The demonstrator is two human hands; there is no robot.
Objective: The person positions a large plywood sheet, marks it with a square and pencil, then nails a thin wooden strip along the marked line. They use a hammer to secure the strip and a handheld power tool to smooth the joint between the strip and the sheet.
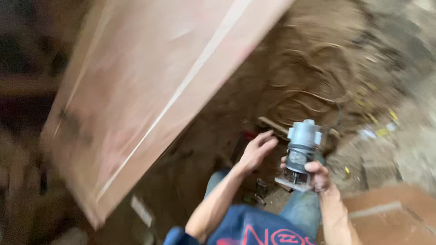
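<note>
The head view is blurred by motion. My right hand (317, 176) grips a small grey hand router (300, 149) by its body, with its base plate and bit pointing down near my knee. A cord runs from the router's top toward the floor. My left hand (256, 150) hovers just left of the router with fingers spread, holding nothing. A large reddish wooden panel (154, 90) with a pale groove line stands tilted to the left of both hands.
Sawdust and curled wood shavings (313, 86) cover the floor ahead. A second reddish board (390, 213) lies at the lower right. Small scraps and dark clutter lie on the floor under my hands.
</note>
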